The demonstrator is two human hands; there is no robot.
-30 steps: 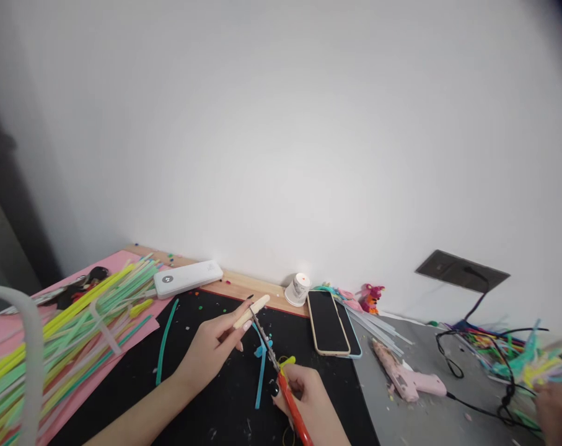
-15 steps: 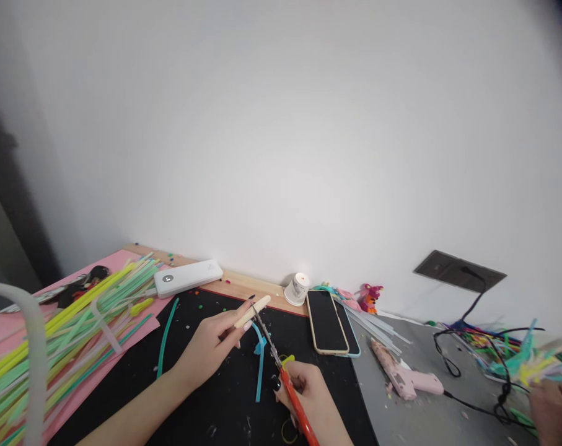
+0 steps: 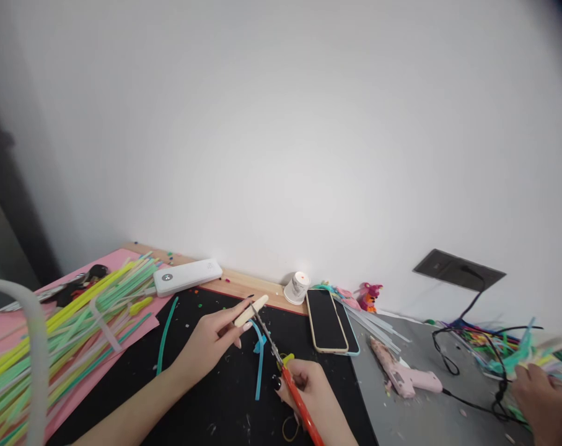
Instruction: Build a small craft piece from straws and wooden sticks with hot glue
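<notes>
My left hand [image 3: 213, 337] pinches a short cream-coloured strip with a rounded end [image 3: 249, 311] between thumb and fingers. In my right hand [image 3: 311, 387] is a pair of scissors with red handles [image 3: 300, 406]; their metal blades point up and left and meet the strip near its middle. Whether the blades have cut into it I cannot tell. Below the strip, a blue strip [image 3: 259, 371] lies on the black mat [image 3: 206, 396], beside a small blue piece. A teal strip [image 3: 166, 334] lies left of my left hand.
Colourful strips [image 3: 99, 322] cover pink paper at left, near a white power bank [image 3: 188, 277]. A paper cup [image 3: 297, 288], two stacked phones [image 3: 327, 321] and a pink glue gun [image 3: 404, 371] lie to the right. Another person's hand [image 3: 543, 396] is at far right by cords and strips.
The other person's hand at far right has moved left and further into view, by the strips there. My hands, the scissors and the cream strip have barely moved.
</notes>
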